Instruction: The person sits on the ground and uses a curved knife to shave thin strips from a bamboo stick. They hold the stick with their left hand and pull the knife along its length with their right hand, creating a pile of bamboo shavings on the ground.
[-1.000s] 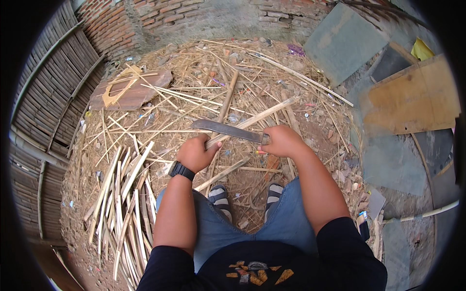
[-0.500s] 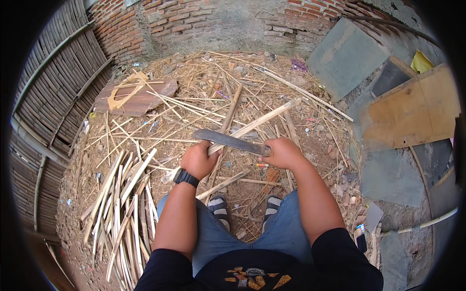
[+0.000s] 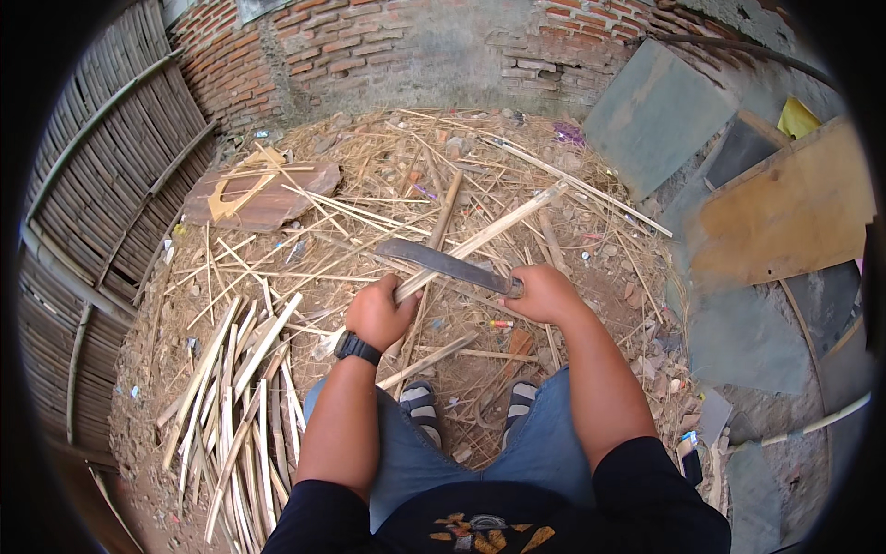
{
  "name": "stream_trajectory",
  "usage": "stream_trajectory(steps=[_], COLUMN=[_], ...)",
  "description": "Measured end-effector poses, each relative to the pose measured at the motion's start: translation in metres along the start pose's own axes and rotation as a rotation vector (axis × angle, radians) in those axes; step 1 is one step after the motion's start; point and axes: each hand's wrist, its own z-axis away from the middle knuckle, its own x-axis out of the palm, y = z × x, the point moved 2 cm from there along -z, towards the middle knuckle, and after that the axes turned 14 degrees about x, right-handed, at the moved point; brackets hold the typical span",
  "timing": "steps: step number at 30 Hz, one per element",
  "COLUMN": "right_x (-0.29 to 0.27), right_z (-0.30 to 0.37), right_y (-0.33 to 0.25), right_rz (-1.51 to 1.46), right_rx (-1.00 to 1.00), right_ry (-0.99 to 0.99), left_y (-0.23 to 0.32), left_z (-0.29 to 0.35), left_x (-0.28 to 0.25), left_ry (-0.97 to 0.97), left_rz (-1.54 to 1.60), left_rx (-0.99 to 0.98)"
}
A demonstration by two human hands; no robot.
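My right hand is closed round the handle of a machete, whose dark blade points left. The blade lies across a pale bamboo strip, a little beyond my left hand. That strip slants away to the far right, and its near end is gripped by my left hand, thumb along its side. A dark watch sits on my left wrist. Below my hands, another split bamboo piece slopes up from beside my left knee. The machete's handle is mostly hidden in my fist.
A heap of split bamboo strips lies at my left. Beyond it are a brown board and a woven bamboo fence. Grey sheets and a tan panel lean at the right. A brick wall stands behind.
The machete's blade has shifted slightly right along the bamboo strip, and its tip sits a bit farther from my left hand. Both hands keep their hold.
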Motion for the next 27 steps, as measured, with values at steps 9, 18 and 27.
stream_trajectory(steps=[9, 18, 27], right_x=[-0.009, 0.000, 0.005], right_z=[-0.011, -0.007, -0.013], right_y=[0.025, 0.011, 0.029], right_rz=[-0.144, -0.040, -0.146], right_rx=[0.164, 0.001, 0.101], right_ry=[0.076, -0.005, 0.047], left_y=[-0.002, 0.001, 0.000], left_z=[-0.001, -0.001, -0.002], left_x=[0.001, 0.001, -0.001], left_ry=[0.006, 0.034, 0.008], left_rz=[-0.027, -0.009, -0.037], left_rx=[-0.016, -0.021, -0.028])
